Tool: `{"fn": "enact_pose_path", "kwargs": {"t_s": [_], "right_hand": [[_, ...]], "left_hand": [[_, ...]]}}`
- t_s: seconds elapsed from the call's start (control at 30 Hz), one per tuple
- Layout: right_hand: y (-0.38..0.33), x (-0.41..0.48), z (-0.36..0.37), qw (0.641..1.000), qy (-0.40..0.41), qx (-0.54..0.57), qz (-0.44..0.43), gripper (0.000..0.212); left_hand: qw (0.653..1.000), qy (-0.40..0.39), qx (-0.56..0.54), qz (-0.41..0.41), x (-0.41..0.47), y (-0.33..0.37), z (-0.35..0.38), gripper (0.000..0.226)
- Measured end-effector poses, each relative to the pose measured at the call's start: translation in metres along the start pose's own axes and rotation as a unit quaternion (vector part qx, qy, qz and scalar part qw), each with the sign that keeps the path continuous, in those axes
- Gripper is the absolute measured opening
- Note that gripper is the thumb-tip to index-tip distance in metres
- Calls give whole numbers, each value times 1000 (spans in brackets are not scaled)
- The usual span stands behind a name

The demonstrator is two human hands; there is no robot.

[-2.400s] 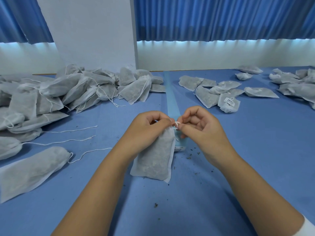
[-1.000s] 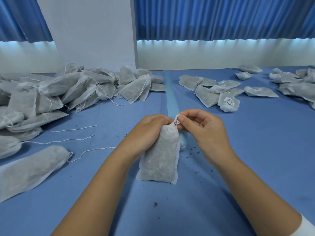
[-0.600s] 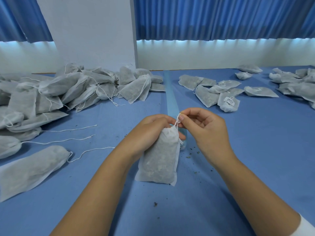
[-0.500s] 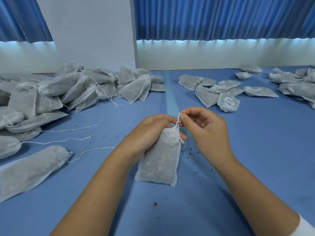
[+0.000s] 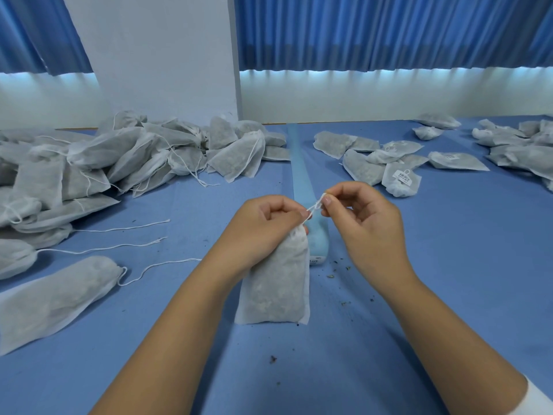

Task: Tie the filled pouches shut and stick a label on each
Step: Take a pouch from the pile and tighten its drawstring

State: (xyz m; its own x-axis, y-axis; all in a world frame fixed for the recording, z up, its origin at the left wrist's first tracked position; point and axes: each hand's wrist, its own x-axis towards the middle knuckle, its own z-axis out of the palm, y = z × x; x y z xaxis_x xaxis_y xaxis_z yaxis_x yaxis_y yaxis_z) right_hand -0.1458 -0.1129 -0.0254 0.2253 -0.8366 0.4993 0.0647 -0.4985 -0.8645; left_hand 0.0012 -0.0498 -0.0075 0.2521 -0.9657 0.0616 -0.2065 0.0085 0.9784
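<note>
Person is wearing a white sleeve (image 5: 540,398), only its cuff edge showing in the lower right corner of the frame. Right forearm (image 5: 449,333) and left forearm (image 5: 179,324) are showing bare along the bottom. Left hand (image 5: 263,226) and right hand (image 5: 365,223), mid-frame, are showing bare, with nails short and plain.

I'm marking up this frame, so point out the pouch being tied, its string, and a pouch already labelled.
pouch being tied (image 5: 275,290), head view, middle of its body
string (image 5: 314,205), head view, its taut middle stretch
labelled pouch (image 5: 399,189), head view, fabric below its label
</note>
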Motion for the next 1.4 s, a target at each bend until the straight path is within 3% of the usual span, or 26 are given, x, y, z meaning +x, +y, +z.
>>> {"fn": "enact_pose_path", "kwargs": {"t_s": [0.3,0.63,0.8,0.97,1.1,1.2,1.4], "right_hand": [[4,4,0,998,26,-53,22,12],[7,6,1,995,73,-72,4,11],[5,8,0,996,81,-15,20,15],[-2,7,-3,996,76,49,14,12],[-8,1,-2,998,23,58,-28,10],[-7,-5,3,997,-37,-19,-71,12],[0,-8,9,977,-123,-120,-123,13]], "left_hand": [[982,44,139,117,-4,-3,10,18],[965,29,210,158,-2,-4,16,19],[980,39,164,109,1,-6,9,23],[996,-37,82,20,4,-7,-3,22],[998,48,18,24,9,-8,-6,12],[991,133,-18,9,13,-10,-12,4],[983,177,-49,-3,15,-13,-14,15]]}}
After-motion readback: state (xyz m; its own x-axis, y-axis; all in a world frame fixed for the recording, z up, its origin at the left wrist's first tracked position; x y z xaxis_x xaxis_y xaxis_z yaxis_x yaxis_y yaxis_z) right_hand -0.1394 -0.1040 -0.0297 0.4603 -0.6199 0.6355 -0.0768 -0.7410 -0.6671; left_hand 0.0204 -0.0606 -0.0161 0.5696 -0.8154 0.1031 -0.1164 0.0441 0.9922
